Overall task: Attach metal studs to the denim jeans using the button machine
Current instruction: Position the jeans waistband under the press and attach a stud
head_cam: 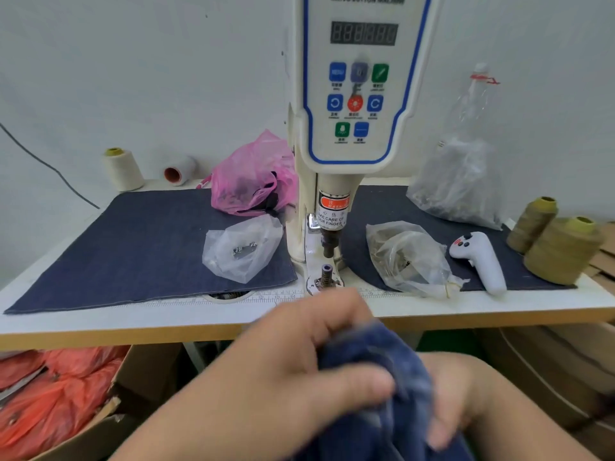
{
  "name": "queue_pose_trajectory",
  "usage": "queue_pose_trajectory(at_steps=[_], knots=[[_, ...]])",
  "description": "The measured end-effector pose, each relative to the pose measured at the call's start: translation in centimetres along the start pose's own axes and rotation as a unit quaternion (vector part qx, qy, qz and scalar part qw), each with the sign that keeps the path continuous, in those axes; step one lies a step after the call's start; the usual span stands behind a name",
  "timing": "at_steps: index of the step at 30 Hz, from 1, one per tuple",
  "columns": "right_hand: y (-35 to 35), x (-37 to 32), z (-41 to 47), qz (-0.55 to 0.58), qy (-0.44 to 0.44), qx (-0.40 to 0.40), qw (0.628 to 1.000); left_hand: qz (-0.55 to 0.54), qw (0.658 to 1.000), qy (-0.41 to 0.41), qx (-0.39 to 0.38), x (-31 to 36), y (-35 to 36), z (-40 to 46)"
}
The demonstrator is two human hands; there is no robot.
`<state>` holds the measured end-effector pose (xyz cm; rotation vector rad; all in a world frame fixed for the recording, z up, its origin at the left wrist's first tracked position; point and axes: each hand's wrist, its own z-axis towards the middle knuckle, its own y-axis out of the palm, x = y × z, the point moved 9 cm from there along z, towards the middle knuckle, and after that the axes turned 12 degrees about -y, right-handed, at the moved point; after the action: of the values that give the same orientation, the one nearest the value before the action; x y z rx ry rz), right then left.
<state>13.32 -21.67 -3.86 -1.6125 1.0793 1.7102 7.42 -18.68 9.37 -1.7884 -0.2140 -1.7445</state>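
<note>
Both hands (299, 371) grip bunched denim jeans (376, 377) below the button machine (352, 94).

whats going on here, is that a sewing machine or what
It's a button machine on a white table. A person sits in front of it, gripping bunched blue jeans with the left hand and right hand, below the table edge. Nothing is under the press yet. Clear bags of metal parts lie on denim sheets either side.
</note>
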Motion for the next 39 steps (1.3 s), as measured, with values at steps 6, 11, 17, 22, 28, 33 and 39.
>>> queue_pose_trajectory(at_steps=[6,11,17,22,28,33,39], knots=[[-7.8,-5.5,0.2,-0.053,-0.093,0.247,0.963,0.024,0.97,-0.165,0.174,-7.2,-5.9,2.8],[-13.3,-5.1,-1.5,-0.014,-0.12,0.387,0.914,0.034,0.96,-0.254,0.11,-11.0,-5.5,5.8],[-15.5,-3.1,-0.6,0.073,-0.09,0.455,0.883,0.034,0.968,-0.248,0.011,-13.2,-4.7,7.1],[-16.6,-3.1,1.5,0.08,-0.092,0.464,0.878,-0.016,0.969,-0.215,0.124,-14.4,-7.5,7.7],[-19.0,-3.1,2.8,0.08,-0.085,0.485,0.867,-0.12,0.949,-0.239,0.164,-15.6,-7.9,9.7],[-20.1,-2.4,3.3,0.082,-0.076,0.492,0.863,-0.185,0.935,-0.265,0.146,-16.8,-7.8,11.1],[-21.0,-1.7,3.6,0.091,-0.1,0.505,0.852,-0.317,0.906,-0.242,0.139,-18.2,-7.0,11.7]])
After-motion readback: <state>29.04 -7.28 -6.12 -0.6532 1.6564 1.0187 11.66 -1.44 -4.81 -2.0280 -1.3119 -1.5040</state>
